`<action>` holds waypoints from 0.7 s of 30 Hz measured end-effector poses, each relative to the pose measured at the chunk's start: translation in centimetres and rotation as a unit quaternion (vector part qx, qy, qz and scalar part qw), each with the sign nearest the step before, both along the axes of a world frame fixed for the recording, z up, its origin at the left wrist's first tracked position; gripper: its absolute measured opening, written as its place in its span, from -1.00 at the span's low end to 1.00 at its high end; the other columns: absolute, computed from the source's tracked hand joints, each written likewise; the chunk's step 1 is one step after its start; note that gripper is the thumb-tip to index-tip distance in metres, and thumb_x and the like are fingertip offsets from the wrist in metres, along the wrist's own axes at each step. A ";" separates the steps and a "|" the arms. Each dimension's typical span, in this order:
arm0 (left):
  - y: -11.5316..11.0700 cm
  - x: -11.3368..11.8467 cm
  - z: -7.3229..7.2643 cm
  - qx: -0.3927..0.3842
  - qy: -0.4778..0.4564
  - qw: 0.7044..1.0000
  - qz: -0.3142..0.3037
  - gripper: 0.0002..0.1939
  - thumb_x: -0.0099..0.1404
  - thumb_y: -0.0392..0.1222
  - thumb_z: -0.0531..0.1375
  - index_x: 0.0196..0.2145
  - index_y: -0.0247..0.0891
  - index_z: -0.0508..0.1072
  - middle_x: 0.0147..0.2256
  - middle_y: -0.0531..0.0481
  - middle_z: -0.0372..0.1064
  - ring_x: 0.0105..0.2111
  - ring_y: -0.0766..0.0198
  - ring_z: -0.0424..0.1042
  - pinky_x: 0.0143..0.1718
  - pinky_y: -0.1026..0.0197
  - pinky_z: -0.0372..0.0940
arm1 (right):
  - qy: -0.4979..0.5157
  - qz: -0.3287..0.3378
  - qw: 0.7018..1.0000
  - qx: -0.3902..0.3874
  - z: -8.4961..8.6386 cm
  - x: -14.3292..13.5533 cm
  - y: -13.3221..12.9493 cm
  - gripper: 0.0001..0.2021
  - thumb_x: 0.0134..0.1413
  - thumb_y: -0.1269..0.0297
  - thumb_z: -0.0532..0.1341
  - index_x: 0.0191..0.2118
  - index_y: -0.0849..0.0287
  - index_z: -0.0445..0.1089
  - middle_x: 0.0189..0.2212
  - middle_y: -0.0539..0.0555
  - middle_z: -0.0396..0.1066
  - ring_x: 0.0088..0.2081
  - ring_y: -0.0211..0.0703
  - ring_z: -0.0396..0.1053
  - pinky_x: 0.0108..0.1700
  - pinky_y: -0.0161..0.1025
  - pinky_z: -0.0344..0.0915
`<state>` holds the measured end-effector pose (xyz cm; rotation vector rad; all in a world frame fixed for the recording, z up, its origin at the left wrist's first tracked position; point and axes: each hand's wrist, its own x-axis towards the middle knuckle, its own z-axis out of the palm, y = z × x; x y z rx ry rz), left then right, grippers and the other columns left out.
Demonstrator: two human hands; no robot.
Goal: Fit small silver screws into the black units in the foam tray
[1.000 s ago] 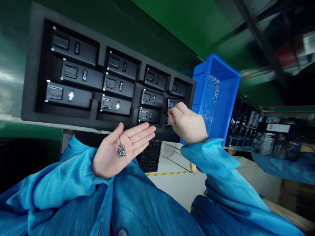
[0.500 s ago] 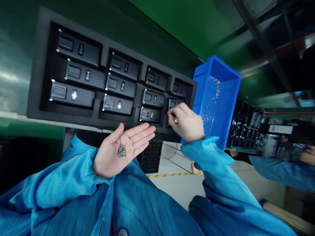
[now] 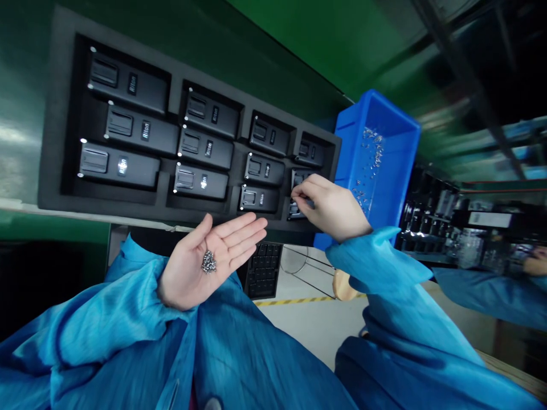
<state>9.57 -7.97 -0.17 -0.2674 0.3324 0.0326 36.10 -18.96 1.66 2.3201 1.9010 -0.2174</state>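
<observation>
A small heap of screws (image 3: 209, 262) lies on the palm of my left hand (image 3: 200, 265), which is turned up with its fingers stretched out. My right hand (image 3: 329, 206) is pinched over the black units at the right end of the black foam tray (image 3: 49, 171); whatever sits between its fingertips is too small to make out. Several black units marked Riton, such as this one (image 3: 147, 171), lie in the tray's compartments, with small shiny dots at their left corners. The right hand partly hides the units beneath it.
Right of the tray stands a blue bin (image 3: 384, 199) with scattered small metal parts. Below the table edge are a dark crate (image 3: 262, 273) and a round wooden stool top (image 3: 344, 285). A co-worker's sleeve (image 3: 491, 296) shows at the far right.
The right hand has turned slightly, its wrist now further right, while its fingertips stay over the same units. The tray appears a little further left in view.
</observation>
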 end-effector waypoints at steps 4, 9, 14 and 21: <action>0.1 0.0 0.2 0.005 0.010 1.000 0.001 -0.32 0.51 0.07 -0.18 0.37 -0.49 0.01 0.27 -0.22 0.21 0.29 0.13 0.20 0.36 0.09 -0.07 | 0.000 0.019 1.000 -0.020 0.3 0.2 0.3 -0.85 0.22 0.36 0.09 -0.24 0.16 0.42 -0.26 0.09 0.44 -0.29 -0.15 0.40 -0.36 -0.25 0.22; 0.1 -0.1 0.3 0.008 0.028 1.000 -0.008 -0.32 0.51 0.07 -0.16 0.39 -0.46 -0.02 0.27 -0.21 0.22 0.29 0.13 0.20 0.36 0.10 -0.08 | 0.022 0.021 0.998 -0.055 1.0 0.2 1.1 -0.87 0.15 0.42 0.10 -0.29 0.16 0.40 -0.26 0.09 0.43 -0.28 -0.14 0.39 -0.36 -0.25 0.20; 0.2 0.0 0.2 0.011 0.027 1.000 -0.008 -0.32 0.51 0.06 -0.15 0.39 -0.45 -0.02 0.27 -0.21 0.22 0.30 0.13 0.20 0.35 0.12 -0.03 | 0.024 0.011 0.996 -0.087 1.6 0.0 2.1 -0.88 0.12 0.44 0.08 -0.34 0.15 0.35 -0.31 0.07 0.40 -0.35 -0.18 0.33 -0.40 -0.25 0.14; 0.2 0.0 0.1 0.010 0.030 0.999 -0.007 -0.33 0.51 0.06 -0.14 0.38 -0.46 0.00 0.28 -0.22 0.21 0.30 0.11 0.19 0.34 0.12 0.01 | 0.077 -0.014 0.996 -0.042 0.9 0.4 1.6 -0.91 0.02 0.46 0.11 -0.38 0.14 0.29 -0.36 0.05 0.33 -0.35 -0.18 0.30 -0.34 -0.26 0.20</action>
